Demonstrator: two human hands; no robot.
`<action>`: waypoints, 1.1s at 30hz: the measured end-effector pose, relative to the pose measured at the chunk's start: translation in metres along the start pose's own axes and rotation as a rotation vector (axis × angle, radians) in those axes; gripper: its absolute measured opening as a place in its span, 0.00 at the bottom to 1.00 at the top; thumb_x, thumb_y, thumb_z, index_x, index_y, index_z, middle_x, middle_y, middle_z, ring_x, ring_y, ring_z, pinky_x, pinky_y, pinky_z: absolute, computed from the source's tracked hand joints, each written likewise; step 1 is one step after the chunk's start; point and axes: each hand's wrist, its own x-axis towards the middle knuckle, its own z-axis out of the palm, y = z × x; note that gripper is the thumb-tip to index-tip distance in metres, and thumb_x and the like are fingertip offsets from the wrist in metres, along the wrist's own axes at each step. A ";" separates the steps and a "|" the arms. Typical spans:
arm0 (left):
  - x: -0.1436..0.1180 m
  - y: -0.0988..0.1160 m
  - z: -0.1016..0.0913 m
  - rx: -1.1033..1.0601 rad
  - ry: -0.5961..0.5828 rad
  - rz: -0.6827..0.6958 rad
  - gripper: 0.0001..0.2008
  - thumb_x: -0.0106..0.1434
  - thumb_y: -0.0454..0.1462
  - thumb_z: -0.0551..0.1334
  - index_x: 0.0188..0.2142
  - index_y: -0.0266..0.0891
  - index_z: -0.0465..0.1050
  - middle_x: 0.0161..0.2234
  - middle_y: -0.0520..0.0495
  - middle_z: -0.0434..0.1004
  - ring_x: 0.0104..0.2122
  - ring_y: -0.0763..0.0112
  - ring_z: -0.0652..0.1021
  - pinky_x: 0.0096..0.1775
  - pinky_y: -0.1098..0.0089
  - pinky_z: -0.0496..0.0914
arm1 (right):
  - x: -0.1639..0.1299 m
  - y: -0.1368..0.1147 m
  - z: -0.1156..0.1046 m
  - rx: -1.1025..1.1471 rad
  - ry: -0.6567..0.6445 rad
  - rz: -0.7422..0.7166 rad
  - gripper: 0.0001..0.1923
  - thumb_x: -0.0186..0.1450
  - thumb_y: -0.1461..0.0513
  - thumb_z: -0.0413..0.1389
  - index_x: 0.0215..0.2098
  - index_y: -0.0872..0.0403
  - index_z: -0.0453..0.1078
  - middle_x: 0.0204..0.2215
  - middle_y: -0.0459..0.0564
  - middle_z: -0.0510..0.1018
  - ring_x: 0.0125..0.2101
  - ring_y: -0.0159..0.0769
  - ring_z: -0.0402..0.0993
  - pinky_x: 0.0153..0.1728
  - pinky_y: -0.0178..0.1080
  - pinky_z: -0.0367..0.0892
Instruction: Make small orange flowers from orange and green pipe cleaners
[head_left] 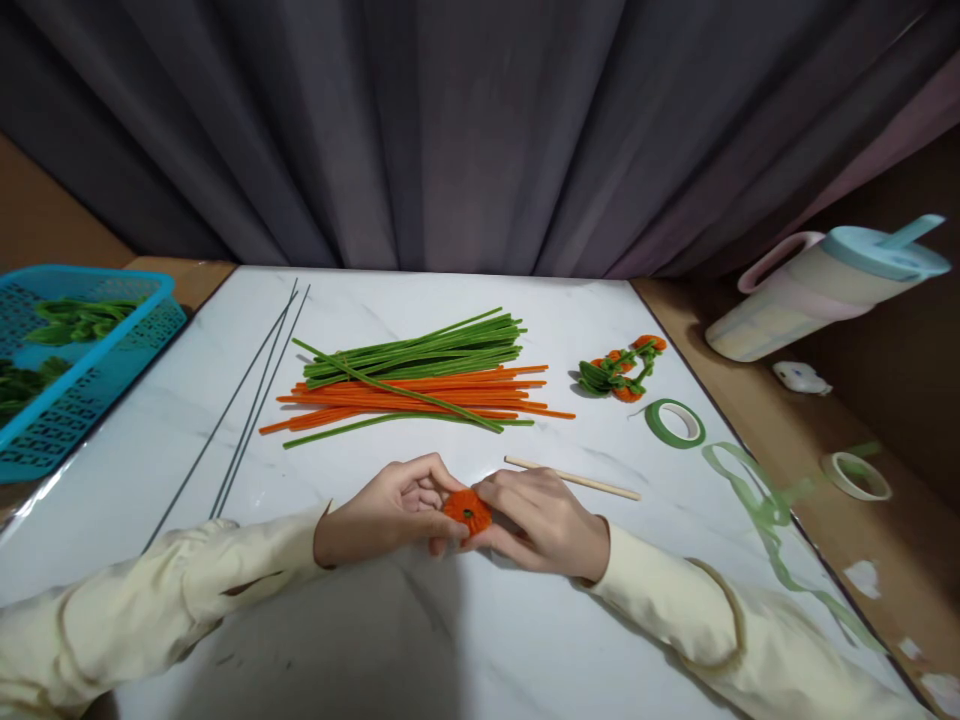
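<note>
Between my two hands is a small round orange pipe-cleaner pumpkin point(474, 511) with a dark green spot at its centre. My left hand point(394, 508) pinches its left side between thumb and fingers. From the other side, my right hand point(536, 515) grips its edge, fingers closed. A thin wooden stick point(592, 482) lies just behind my right hand. Beyond my hands, orange pipe cleaners point(420, 393) lie in a bundle beside green pipe cleaners point(427, 350). Some green ones cross over or lie in front of the orange ones.
Finished orange-and-green pieces point(621, 370) lie at right, near a green tape roll point(675, 423). Loose green tape point(772, 535) trails along the right edge. Thin wires point(247, 425) and a blue basket point(112, 375) are left. A tumbler point(817, 290) stands far right.
</note>
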 end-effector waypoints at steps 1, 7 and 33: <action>0.000 -0.001 -0.001 0.006 -0.011 -0.006 0.15 0.51 0.37 0.69 0.32 0.35 0.65 0.22 0.53 0.73 0.21 0.77 0.71 0.28 0.73 0.66 | 0.000 -0.001 -0.001 0.002 0.003 -0.011 0.17 0.69 0.53 0.46 0.33 0.58 0.64 0.19 0.45 0.67 0.19 0.29 0.60 0.20 0.33 0.54; 0.001 -0.005 -0.004 0.020 -0.043 -0.026 0.15 0.51 0.39 0.69 0.30 0.35 0.64 0.23 0.51 0.75 0.21 0.76 0.72 0.27 0.73 0.65 | 0.002 -0.002 -0.002 -0.003 -0.008 -0.073 0.19 0.71 0.57 0.44 0.26 0.57 0.65 0.17 0.44 0.63 0.17 0.29 0.56 0.19 0.35 0.51; 0.000 -0.006 -0.003 0.131 0.044 0.031 0.16 0.50 0.41 0.69 0.27 0.36 0.62 0.22 0.54 0.70 0.20 0.77 0.70 0.25 0.74 0.65 | -0.001 -0.001 0.002 -0.063 -0.049 -0.044 0.22 0.71 0.58 0.40 0.20 0.54 0.57 0.15 0.44 0.60 0.18 0.31 0.53 0.20 0.36 0.49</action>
